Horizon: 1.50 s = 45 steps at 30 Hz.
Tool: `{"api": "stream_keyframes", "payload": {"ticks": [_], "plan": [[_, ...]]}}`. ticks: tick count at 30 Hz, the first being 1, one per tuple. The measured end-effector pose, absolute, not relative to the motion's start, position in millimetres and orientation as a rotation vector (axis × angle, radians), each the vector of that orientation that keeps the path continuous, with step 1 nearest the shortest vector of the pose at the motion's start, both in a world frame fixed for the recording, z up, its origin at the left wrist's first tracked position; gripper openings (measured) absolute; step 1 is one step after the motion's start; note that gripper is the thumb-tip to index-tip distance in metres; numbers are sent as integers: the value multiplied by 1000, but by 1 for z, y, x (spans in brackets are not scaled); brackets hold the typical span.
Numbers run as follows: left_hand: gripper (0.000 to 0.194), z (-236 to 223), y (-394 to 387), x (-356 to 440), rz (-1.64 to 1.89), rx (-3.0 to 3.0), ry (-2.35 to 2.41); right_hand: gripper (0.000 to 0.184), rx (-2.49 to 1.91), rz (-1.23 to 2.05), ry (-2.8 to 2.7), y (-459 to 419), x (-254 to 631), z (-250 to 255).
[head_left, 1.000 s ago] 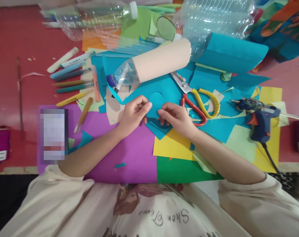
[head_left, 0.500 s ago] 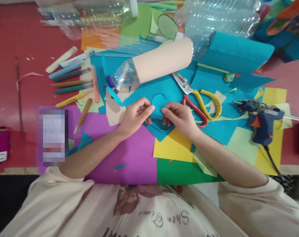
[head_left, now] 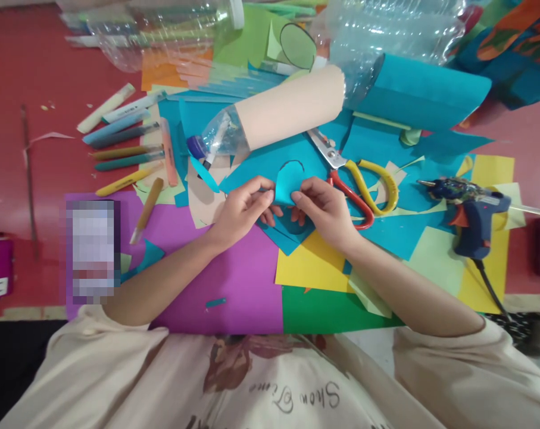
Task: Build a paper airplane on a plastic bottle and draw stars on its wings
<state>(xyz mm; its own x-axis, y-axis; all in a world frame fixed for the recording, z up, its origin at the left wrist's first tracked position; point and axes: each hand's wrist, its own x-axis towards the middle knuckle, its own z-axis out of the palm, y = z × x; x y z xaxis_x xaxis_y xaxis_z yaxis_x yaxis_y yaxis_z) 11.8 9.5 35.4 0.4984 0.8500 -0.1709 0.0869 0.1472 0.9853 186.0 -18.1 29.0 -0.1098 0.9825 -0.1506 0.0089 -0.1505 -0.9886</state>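
Note:
Between my two hands is a small blue paper piece [head_left: 289, 182] with a rounded top and a dark line along its curved edge. My left hand [head_left: 248, 208] pinches its lower left side between thumb and fingers. At its lower right, my right hand [head_left: 321, 208] pinches it the same way. Just beyond lies a plastic bottle wrapped in pale peach paper [head_left: 292, 107], tilted on blue sheets. Scissors [head_left: 341, 173] with red and yellow handles rest right of my right hand, their blades pointing up and left.
Several markers [head_left: 127, 137] lie at the left, above a phone [head_left: 93, 250] with a blurred screen. A glue gun [head_left: 475, 208] sits at the right. A blue paper roll [head_left: 430, 92] and clear bottles [head_left: 395, 30] are at the back. Purple paper [head_left: 234, 274] covers the near side.
The blue paper piece has tilted upright and curved between my fingers, its rounded top a little higher. Both hands keep their pinch. The whole view has shifted slightly.

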Motion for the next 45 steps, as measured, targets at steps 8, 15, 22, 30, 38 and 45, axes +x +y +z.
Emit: {"api": "stream_keyframes", "payload": {"ticks": [8,15,22,30,38,45], "plan": [[18,33,11,9,658,1284,928,51,-1247,1389,-1221,-18,186,31],[25,36,19,5,549,1289,857,49,-1249,1398,-1226,-19,187,32],[37,34,20,6,595,1308,859,51,-1220,1450,-1140,-19,186,30],[24,34,17,8,652,1360,891,45,-1160,1420,-1275,-18,188,32],[22,33,14,7,720,1330,895,43,-1240,1389,-1366,-18,187,32],[26,31,11,8,641,1407,972,40,-1223,1314,-1556,-18,190,32]]}}
